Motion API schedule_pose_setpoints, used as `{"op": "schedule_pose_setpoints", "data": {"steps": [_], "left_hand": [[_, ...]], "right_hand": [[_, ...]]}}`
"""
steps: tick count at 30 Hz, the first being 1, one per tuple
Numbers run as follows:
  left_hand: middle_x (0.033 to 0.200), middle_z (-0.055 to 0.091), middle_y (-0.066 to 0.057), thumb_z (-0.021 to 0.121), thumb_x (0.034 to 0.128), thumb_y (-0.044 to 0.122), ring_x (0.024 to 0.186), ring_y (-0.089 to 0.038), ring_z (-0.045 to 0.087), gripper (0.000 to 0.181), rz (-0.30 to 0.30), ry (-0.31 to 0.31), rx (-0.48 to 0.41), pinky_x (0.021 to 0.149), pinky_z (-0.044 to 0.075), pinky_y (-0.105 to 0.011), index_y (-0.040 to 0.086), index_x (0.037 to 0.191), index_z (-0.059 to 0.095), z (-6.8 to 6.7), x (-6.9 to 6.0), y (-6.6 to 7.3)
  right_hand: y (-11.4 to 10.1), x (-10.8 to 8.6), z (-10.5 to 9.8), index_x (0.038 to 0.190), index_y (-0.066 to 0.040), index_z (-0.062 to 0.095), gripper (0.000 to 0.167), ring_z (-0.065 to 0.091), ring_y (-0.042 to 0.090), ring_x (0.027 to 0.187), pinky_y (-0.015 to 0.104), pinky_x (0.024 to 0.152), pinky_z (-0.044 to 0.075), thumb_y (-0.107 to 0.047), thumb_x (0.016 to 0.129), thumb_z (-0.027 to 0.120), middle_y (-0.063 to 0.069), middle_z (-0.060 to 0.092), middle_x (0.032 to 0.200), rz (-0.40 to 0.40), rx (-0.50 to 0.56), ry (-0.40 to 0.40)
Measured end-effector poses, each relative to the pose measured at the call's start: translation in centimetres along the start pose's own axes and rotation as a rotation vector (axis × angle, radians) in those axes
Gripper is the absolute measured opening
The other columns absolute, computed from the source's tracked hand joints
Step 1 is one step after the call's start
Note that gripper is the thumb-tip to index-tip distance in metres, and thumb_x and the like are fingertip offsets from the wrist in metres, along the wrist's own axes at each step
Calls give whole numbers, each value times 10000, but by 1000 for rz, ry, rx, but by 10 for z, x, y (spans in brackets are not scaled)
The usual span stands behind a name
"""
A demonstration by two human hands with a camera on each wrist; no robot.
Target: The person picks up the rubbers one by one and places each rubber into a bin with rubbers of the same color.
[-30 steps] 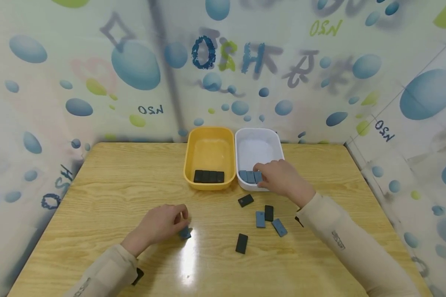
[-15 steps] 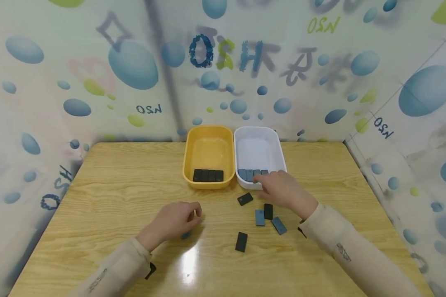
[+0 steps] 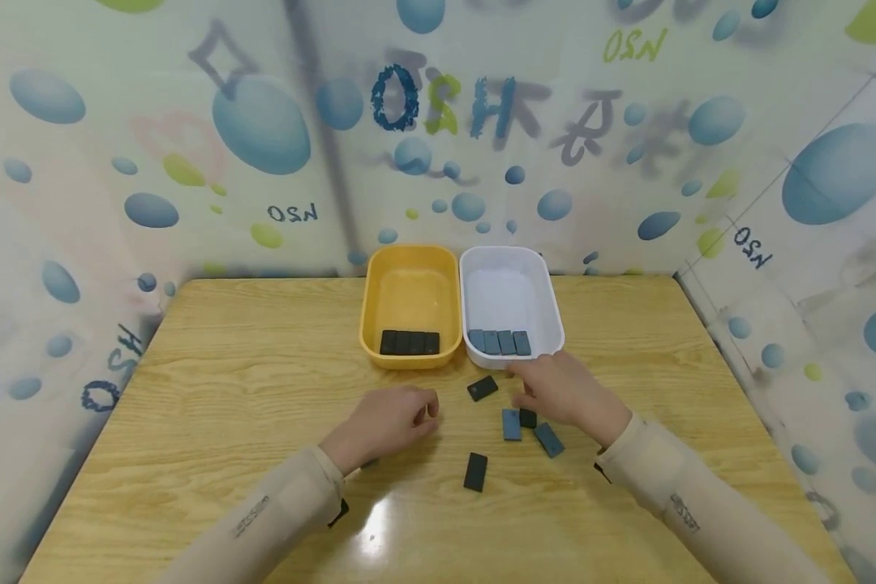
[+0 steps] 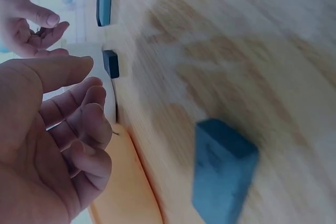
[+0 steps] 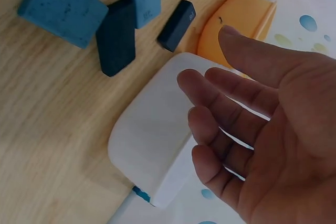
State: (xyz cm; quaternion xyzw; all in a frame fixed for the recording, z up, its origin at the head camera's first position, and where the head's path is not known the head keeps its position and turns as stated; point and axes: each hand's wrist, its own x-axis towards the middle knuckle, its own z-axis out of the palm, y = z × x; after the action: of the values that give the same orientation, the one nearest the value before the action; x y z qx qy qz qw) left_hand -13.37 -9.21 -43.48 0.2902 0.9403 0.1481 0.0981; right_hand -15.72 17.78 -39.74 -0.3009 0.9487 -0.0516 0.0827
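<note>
four black blocks (image 3: 410, 343) are lined up inside a yellow bin (image 3: 412, 362), and four blue blocks (image 3: 499, 342) inside the white bin (image 3: 485, 359) just beside it, along the near walls. the left hand (image 3: 383, 423) is held above the desk (image 3: 263, 357), fingers loosely bent, with nothing gripped; in its wrist view a loose blue block (image 4: 223, 171) is seen on the wood. the right hand (image 3: 565, 391) is held at the white bin's near rim, thumb and half-bent fingers apart, nothing grasped; whether the rim is touched cannot be told. below it, a small black block (image 3: 528, 419) is partly covered, flanked by an upright-lying blue piece (image 3: 511, 425) and a slanted blue piece (image 3: 549, 440). two more black pieces (image 3: 475, 472) are left loose nearby.
</note>
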Motion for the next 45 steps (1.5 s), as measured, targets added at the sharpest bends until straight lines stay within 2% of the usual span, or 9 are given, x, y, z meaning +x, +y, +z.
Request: {"op": "schedule_pose_setpoints", "data": {"steps": [3,9,17,23,27,31,37,41,45], "left_hand": [[725,570,98,664,910,315,645,-62,501,112,11,-9,5,580,407,-260,206,934,649,0,8,4],[758,582,96,650,919,319,655,-70,521,137,11,-35,15,593,417,-257,216,1009,648,1,24,11],[1027,662,42,634,930,330,803,-133,609,244,22,-22,67,642,477,-309,230,1152,630,5,40,19],[1147,627,43,610,944,345,863,-135,598,331,-4,-68,58,752,502,-324,246,1259,583,7,53,24],[1228,598,29,618,937,334,873,-152,603,405,-14,-70,66,761,507,-329,254,1328,544,10,60,27],[1257,589,8,628,934,324,842,-169,616,417,-8,-52,95,729,511,-330,265,1332,517,13,65,30],[1186,610,-10,615,947,346,741,-173,604,372,16,-20,188,625,485,-311,253,1291,508,21,71,31],[1237,597,-13,585,966,377,747,-175,614,390,28,-13,231,644,500,-319,274,1333,503,28,75,33],[1288,574,-11,568,973,392,735,-158,601,405,20,-30,224,666,505,-317,301,1363,507,31,78,35]], "right_hand": [[0,-3,6,1157,-127,632,384,595,116,729,353,706,509,-254,827,782,28,708,1002,-21,5,24],[-3,-8,11,1100,-118,653,341,542,87,649,303,631,472,-288,831,775,1,667,823,16,9,-35],[-1,-15,15,1097,-115,656,349,592,107,678,317,634,485,-316,834,767,24,705,883,41,0,-38],[2,-18,17,1082,-105,660,340,630,146,688,331,625,505,-305,831,770,57,722,934,31,13,-23],[3,-19,19,1075,-105,665,334,649,167,706,343,631,514,-304,829,771,55,723,929,35,14,-19],[4,-20,20,1069,-111,668,335,626,147,672,330,606,498,-314,825,773,35,709,872,42,10,-25],[4,-20,20,1075,-106,671,344,612,128,662,319,603,491,-319,825,773,27,699,848,46,17,-41],[5,-20,21,1085,-102,667,349,634,152,698,337,634,507,-315,829,770,34,705,871,56,22,-54],[4,-21,20,1109,-102,661,363,654,177,732,359,667,521,-320,837,760,50,717,916,74,30,-68]]}}
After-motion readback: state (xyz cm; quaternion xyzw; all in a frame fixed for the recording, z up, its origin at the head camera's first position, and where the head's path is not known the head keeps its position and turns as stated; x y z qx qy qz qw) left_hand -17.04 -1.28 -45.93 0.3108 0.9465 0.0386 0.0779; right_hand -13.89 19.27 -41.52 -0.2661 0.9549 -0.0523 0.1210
